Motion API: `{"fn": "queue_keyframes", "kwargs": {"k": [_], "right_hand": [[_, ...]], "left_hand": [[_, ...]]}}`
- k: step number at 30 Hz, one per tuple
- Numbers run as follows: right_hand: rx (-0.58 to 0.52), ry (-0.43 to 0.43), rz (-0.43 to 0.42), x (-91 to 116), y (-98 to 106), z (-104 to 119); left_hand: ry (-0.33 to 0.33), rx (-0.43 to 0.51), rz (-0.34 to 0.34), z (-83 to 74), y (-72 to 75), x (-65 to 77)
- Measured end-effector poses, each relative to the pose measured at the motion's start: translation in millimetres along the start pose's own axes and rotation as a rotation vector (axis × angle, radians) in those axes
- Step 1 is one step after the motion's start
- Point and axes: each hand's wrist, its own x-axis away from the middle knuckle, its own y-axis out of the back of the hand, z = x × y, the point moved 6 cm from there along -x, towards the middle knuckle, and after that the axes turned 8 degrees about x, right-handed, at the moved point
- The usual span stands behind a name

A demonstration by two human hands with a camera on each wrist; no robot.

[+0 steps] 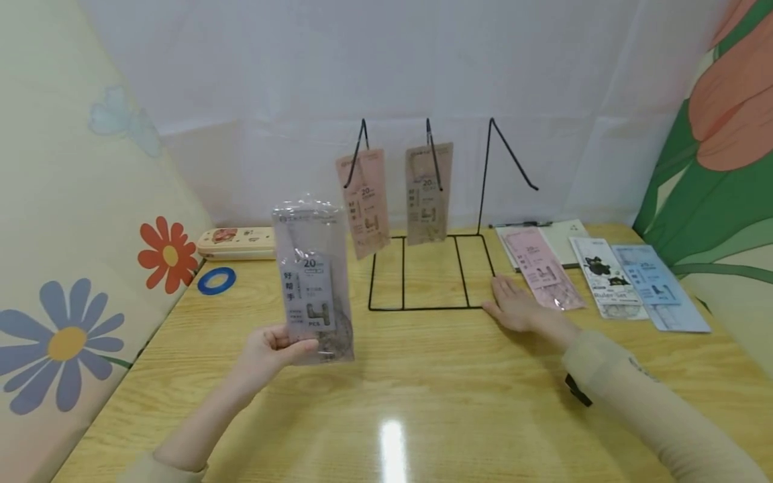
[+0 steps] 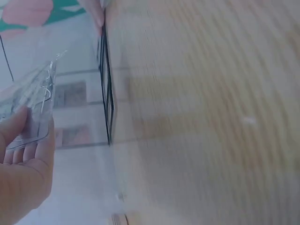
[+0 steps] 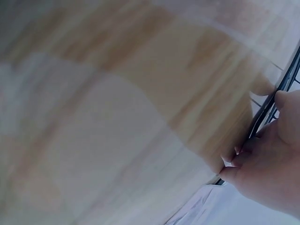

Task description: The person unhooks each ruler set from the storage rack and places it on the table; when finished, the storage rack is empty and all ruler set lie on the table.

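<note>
My left hand (image 1: 272,349) pinches the lower edge of a clear-fronted ruler set packet (image 1: 311,275) between thumb and fingers, holding it upright above the table. In the left wrist view the thumb lies across the packet (image 2: 37,98). My right hand (image 1: 513,305) rests at the right front corner of the black wire display rack (image 1: 417,308), its fingers touching the base wire. The right wrist view shows those fingers (image 3: 234,171) along the wire. A pink ruler packet (image 1: 365,208) and a grey-brown ruler packet (image 1: 430,194) hang from the left and middle hooks; nothing hangs from the right hook (image 1: 513,154).
On the right lie a pink ruler packet (image 1: 540,265), a white cat-print ruler set (image 1: 604,275), a blue ruler packet (image 1: 661,285) and a pen (image 1: 522,224) on a pale notebook (image 1: 574,235). A pencil case (image 1: 235,251) and a blue ring (image 1: 216,281) lie left.
</note>
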Motion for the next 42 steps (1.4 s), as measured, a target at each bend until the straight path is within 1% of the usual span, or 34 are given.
{"fn": "queue_keyframes", "kwargs": {"k": [2,5,7,10,13,15,16,17,18,22,24,25,28,31,34,36,41,42], "right_hand": [[0.002,-0.003,0.003,0.6,1.2,0.4],[0.003,-0.005,0.001,1.3,2.3,0.7],[-0.013,-0.003,0.001,1.8,2.9,1.2],[-0.054,0.012,-0.005,2.6,3.0,1.6],[-0.089,0.030,-0.019,2.2,0.8,1.2],[-0.085,0.028,-0.021,1.3,-0.4,1.2],[-0.078,0.025,-0.021,0.6,-1.3,1.2],[-0.067,0.020,-0.020,-0.1,-2.1,1.2],[-0.048,0.008,-0.011,-0.7,-1.9,1.8],[0.001,-0.005,-0.008,-1.6,-2.3,2.7],[0.016,-0.010,-0.010,-1.3,-1.8,2.2],[0.021,-0.012,-0.011,-1.2,-1.6,1.7],[0.025,-0.017,-0.015,-2.7,-2.5,-1.8],[0.020,-0.016,-0.013,-2.7,-2.7,-2.5],[0.004,-0.009,-0.004,-1.7,-2.0,-0.3],[-0.001,-0.007,0.000,-1.6,-1.9,0.8],[0.010,-0.007,-0.003,-3.2,-2.7,-1.2],[0.009,-0.007,-0.007,-2.8,-2.3,-1.2]], "left_hand": [[0.024,-0.009,0.011,4.8,12.8,-4.4],[0.099,-0.014,0.034,16.6,32.2,-16.4],[0.151,-0.024,0.055,24.5,42.4,-26.2],[0.220,-0.014,0.091,34.8,51.4,-41.7],[0.282,-0.002,0.108,43.1,55.6,-55.3],[0.332,-0.007,0.098,47.3,57.5,-62.8],[0.355,-0.032,0.079,48.3,58.5,-65.8],[0.370,-0.082,0.054,48.3,59.8,-68.5],[0.377,-0.153,0.028,46.7,61.2,-70.5],[0.352,-0.492,-0.088,26.9,63.5,-78.5],[0.319,-0.600,-0.122,14.4,61.2,-83.2],[0.299,-0.622,-0.128,9.4,58.9,-86.6],[0.219,-0.609,-0.127,-1.5,49.3,-96.3],[0.098,-0.554,-0.110,-10.3,37.1,-108.0],[0.008,-0.483,-0.100,-18.0,25.8,-119.8],[-0.034,-0.442,-0.097,-22.5,19.5,-127.6],[-0.104,-0.301,-0.069,-29.8,3.6,-148.8],[-0.116,-0.298,-0.074,-31.5,0.7,-152.5]]}}
